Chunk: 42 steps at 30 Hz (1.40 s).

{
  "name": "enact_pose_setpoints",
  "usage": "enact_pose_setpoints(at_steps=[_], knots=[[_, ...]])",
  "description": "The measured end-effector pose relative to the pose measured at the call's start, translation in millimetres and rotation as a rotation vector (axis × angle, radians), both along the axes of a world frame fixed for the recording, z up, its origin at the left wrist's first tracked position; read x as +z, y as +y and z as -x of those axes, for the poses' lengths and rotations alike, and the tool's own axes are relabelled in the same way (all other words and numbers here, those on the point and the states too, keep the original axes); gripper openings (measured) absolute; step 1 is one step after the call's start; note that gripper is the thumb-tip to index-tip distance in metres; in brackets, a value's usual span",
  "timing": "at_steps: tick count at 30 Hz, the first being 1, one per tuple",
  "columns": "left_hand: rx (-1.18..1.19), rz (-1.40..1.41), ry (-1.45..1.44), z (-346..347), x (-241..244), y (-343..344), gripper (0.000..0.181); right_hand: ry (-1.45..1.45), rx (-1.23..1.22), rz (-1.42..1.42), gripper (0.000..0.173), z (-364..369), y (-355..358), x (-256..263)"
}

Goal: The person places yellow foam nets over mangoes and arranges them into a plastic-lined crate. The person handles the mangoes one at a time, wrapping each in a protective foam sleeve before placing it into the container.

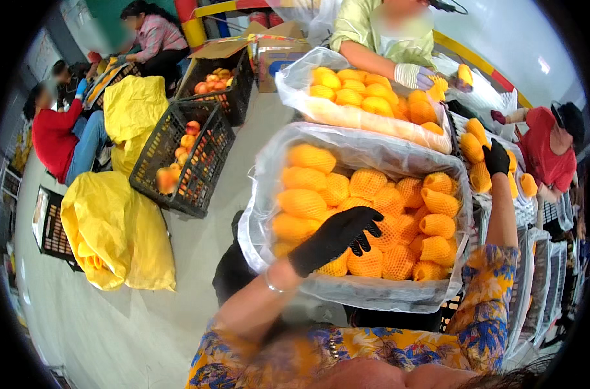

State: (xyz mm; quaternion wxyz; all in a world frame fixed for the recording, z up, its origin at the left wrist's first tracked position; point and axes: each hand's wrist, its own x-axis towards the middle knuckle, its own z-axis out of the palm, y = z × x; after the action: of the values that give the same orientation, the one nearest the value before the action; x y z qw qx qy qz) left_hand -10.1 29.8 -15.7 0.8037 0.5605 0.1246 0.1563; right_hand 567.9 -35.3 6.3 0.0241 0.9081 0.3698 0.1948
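Observation:
In a black glove, my left hand [341, 238] hovers over the lined crate [372, 294], its fingers spread and nothing in them. Under it lie fruits in orange foam net sleeves [365, 262], packed in rows inside a translucent plastic liner. My right hand [496, 158], gloved in black too, reaches out to the right and touches the sleeved fruits [471, 146] lying on white foam netting. Its fingertips are partly hidden, so whether it grips one is unclear. A silver bangle circles my left wrist.
A co-worker's gloved hand [414, 77] is over a second lined crate [324, 109] beyond mine. Black crates [178, 155] with bare peach-like fruits and yellow sacks [115, 233] stand on the left floor. Other people sit at left; a person in red [547, 146] is at right.

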Motion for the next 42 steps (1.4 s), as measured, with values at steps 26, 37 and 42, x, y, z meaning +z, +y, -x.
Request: enact_pose_setpoints(at_steps=[26, 37, 42], knots=[[-0.35, -0.968, -0.333, 49.3, 40.3, -13.5, 0.032, 0.068, 1.238, -0.053, 0.041, 482.3, 24.3, -115.8], [-0.469, -0.192, -0.341, 39.3, 42.7, -13.0, 0.031, 0.563, 1.112, -0.024, 0.028, 473.7, 51.2, -107.0], [0.063, -0.141, -0.475, 38.2, 42.5, 0.4, 0.03, 1.937, 1.29, -0.468, 0.037, 422.2, 18.0, -58.4]])
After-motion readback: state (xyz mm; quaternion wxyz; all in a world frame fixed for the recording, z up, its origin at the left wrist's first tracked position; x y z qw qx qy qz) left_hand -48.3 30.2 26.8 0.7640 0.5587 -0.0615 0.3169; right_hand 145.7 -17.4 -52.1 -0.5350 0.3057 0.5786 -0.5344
